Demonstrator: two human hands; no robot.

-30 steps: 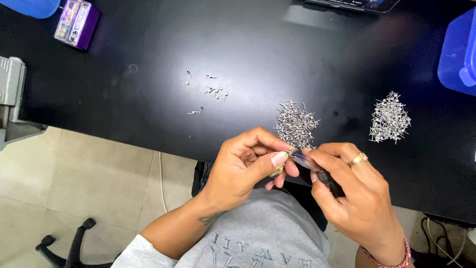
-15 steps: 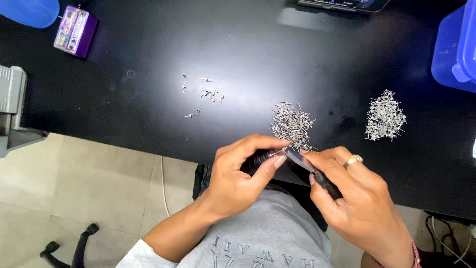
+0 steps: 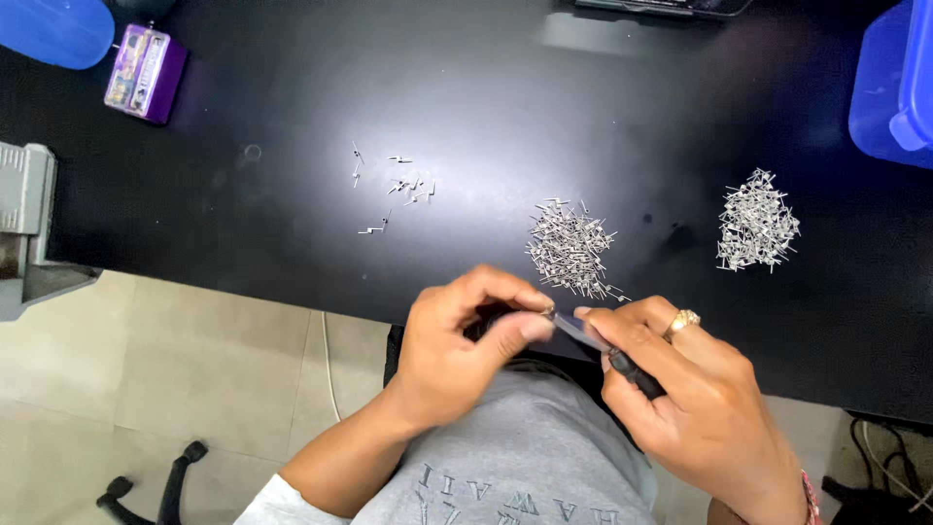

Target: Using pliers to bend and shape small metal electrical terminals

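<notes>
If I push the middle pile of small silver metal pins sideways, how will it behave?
The middle pile of small silver metal pins would probably scatter rather than slide as one: the pins lie loose and criss-crossed, with strays at its edge. Each looks thin and light, so likely easy to flick across the smooth black tabletop.

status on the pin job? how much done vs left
Looks done: a few bent pins lie apart, left of the piles. In hand: left hand pinches one small piece against the dark-handled tool in the right hand. Left: two full piles, middle pile and right pile. Likely early.
</notes>
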